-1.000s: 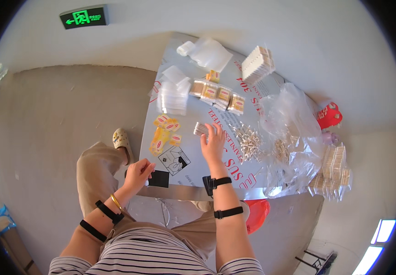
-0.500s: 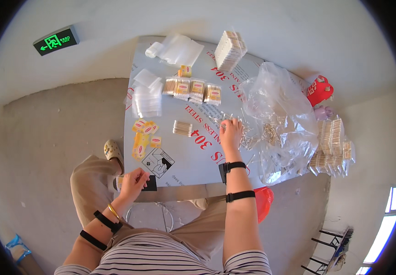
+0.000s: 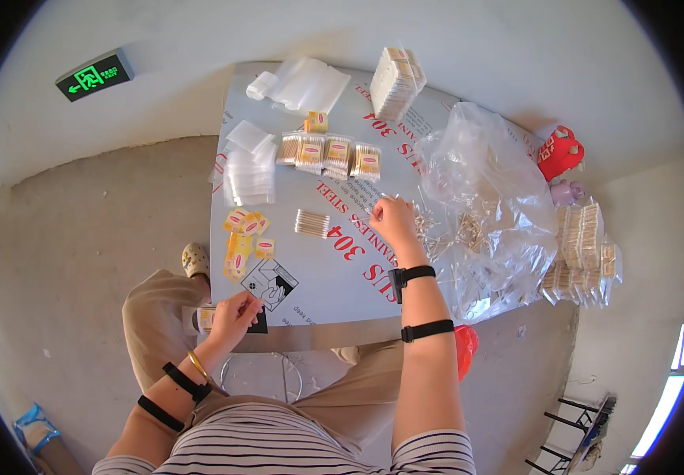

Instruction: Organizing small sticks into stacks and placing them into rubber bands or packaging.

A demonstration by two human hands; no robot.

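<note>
right hand point(image 3: 393, 219) grip: fingertips pinched on loose cotton swabs point(image 3: 437, 237) | heap lies just right of grip | left hand point(image 3: 235, 315): pinching small packet point(image 3: 207, 318), well apart

counter point(image 3: 334, 277): pale grey film with red lettering and a small black-and-white diagram
cotton swab packs point(image 3: 330, 153): clear, cream swabs, yellow-and-red labels
yellow labels point(image 3: 240, 237): yellow with red marks
plastic bag point(image 3: 480, 170): clear, glossy
small bags point(image 3: 248, 166): translucent white
shirt point(image 3: 278, 443): white with dark stripes
trousers point(image 3: 160, 317): khaki
wrist straps point(image 3: 417, 301): black
bangle point(image 3: 196, 364): gold
wall sign point(image 3: 95, 75): green on black
floor point(image 3: 80, 237): grey-brown
</note>
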